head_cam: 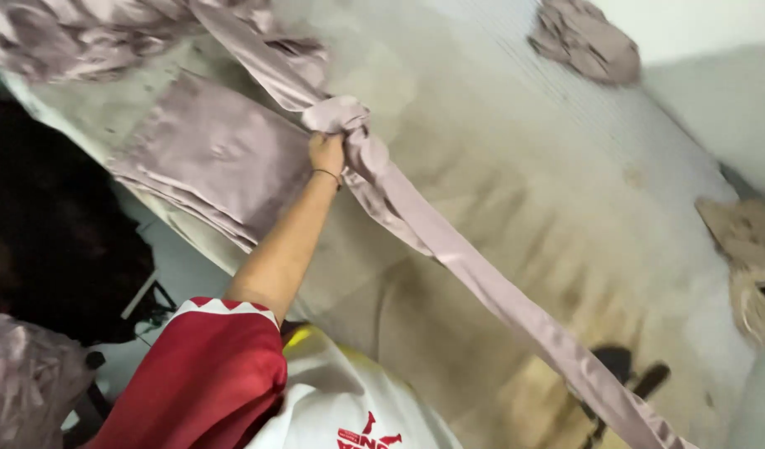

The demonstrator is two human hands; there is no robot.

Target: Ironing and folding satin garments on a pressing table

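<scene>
Head view shows me one arm reaching up the middle of the frame; which arm it is I judge to be the left, coming from the red sleeve (207,366) at lower left. That left hand (326,154) is clenched around a bunched end of the long mauve fabric strip (449,249), which runs from the upper left corner, through the fist, down to the lower right edge. I read the step as gathering or pulling this strip off the worn grey table (515,150); the next move would want a steady draw without snagging. The strip looks satiny, creased, taut below the hand. A folded stack of mauve cloth (216,158) lies just left of the fist. I see no other hand.
</scene>
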